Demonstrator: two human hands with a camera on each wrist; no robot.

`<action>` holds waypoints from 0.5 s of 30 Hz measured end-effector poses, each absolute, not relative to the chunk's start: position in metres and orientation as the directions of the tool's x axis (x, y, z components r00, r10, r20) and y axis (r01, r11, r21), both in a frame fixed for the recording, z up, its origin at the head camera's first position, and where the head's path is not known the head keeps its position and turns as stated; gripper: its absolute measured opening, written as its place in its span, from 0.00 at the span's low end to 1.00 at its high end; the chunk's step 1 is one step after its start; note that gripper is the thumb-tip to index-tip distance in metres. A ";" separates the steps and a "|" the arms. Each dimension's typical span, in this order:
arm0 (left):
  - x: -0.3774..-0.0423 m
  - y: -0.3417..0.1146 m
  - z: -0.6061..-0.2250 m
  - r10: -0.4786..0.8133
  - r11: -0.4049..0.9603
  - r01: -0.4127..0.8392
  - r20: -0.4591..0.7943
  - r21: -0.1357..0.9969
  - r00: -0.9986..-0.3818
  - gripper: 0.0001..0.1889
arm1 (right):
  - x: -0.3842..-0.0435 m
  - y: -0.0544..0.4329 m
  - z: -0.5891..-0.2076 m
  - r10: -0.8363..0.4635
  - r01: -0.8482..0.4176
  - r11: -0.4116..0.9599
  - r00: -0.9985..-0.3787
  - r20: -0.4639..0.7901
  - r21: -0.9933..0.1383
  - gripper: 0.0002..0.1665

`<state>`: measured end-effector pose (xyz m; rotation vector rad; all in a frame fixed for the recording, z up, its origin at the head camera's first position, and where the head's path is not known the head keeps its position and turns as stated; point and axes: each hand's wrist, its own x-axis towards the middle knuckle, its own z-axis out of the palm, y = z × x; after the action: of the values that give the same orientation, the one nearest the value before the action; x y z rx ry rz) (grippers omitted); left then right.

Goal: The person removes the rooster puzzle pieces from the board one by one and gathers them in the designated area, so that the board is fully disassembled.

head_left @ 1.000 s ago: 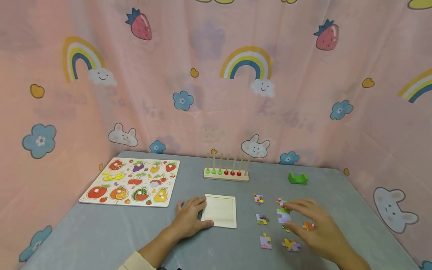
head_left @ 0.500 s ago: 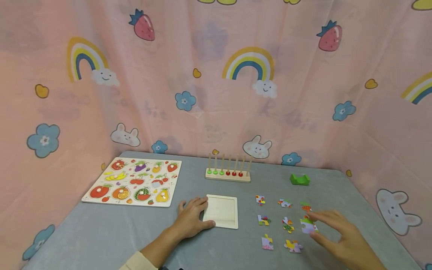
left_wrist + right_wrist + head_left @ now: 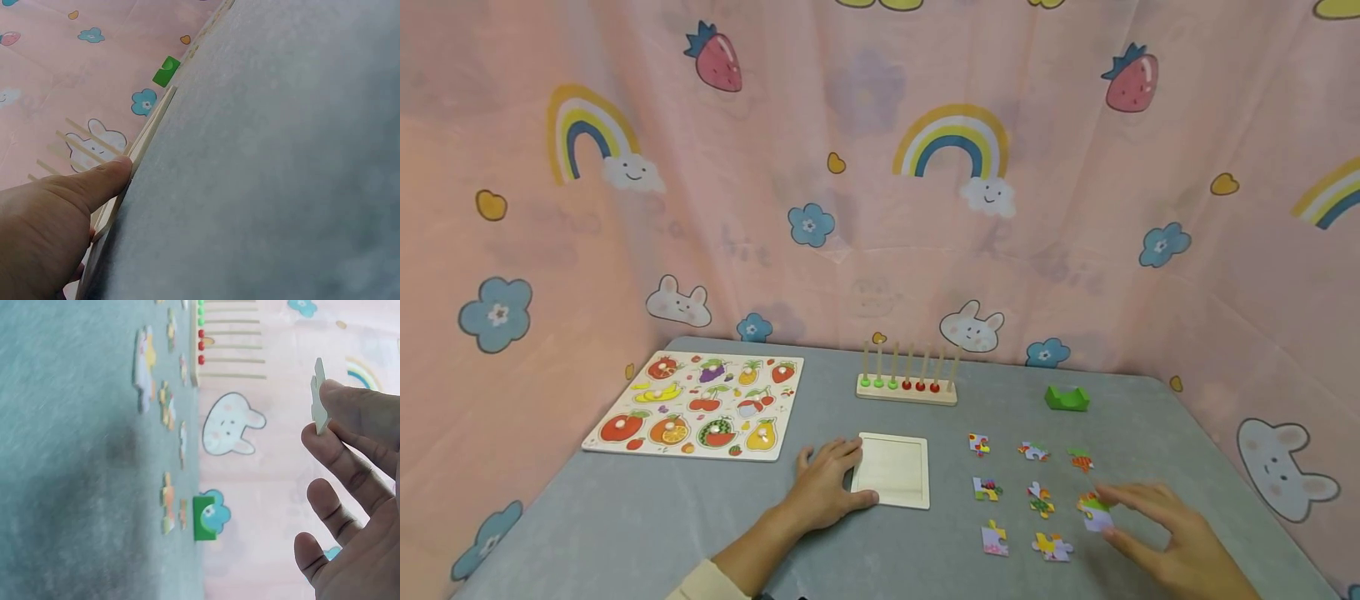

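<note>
At the tray's left side my left hand [image 3: 829, 490] lies on the table and touches the pale square wooden puzzle tray [image 3: 891, 471]. Its thumb [image 3: 109, 181] rests straight against the tray's edge in the left wrist view; its other fingers are mostly hidden there. Raised over the right of the table, my right hand [image 3: 1176, 533] pinches a jigsaw piece [image 3: 319, 397] between thumb and fingertips. From the head view that piece shows lilac and green. Loose jigsaw pieces [image 3: 1041, 500] lie left of and beyond this hand, an orange one [image 3: 1081, 459] among them.
A fruit peg puzzle board [image 3: 700, 404] lies at the left. Toward the back stand a wooden bead rack [image 3: 906, 392] with upright pegs and a green curved block [image 3: 1067, 398]. A pink patterned curtain [image 3: 880, 275] hangs behind the table.
My right hand has moved to the right with the pinched jigsaw piece, which is now turned differently, away from the middle column of loose pieces. My left hand stays at the tray.
</note>
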<state>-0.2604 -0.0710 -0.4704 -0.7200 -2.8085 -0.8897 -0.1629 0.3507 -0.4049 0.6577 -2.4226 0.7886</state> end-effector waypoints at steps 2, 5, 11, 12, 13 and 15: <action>-0.260 -0.071 -0.470 0.406 0.716 0.469 0.238 0.518 -0.882 0.38 | -0.163 0.353 -0.408 -0.278 -0.563 0.725 -0.766 0.580 -0.396 0.33; -0.260 -0.071 -0.470 0.406 0.715 0.467 0.236 0.519 -0.883 0.38 | -0.164 0.357 -0.413 -0.265 -0.538 0.739 -0.785 0.560 -0.404 0.32; -0.261 -0.071 -0.471 0.404 0.718 0.465 0.233 0.518 -0.884 0.38 | -0.166 0.364 -0.423 -0.223 -0.452 0.777 -0.848 0.481 -0.438 0.26; -0.261 -0.071 -0.471 0.404 0.719 0.465 0.233 0.517 -0.884 0.38 | -0.166 0.365 -0.424 -0.204 -0.410 0.794 -0.875 0.440 -0.448 0.25; -0.261 -0.071 -0.471 0.405 0.719 0.465 0.233 0.517 -0.884 0.38 | -0.166 0.366 -0.425 -0.185 -0.363 0.809 -0.904 0.387 -0.462 0.24; -0.261 -0.071 -0.471 0.404 0.718 0.464 0.233 0.520 -0.885 0.38 | -0.167 0.368 -0.427 -0.151 -0.276 0.836 -0.947 0.285 -0.474 0.25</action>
<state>-0.2614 -0.0714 -0.4706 -0.7133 -2.8154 -0.8939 -0.1669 0.3683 -0.4271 0.3278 -2.7799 0.7694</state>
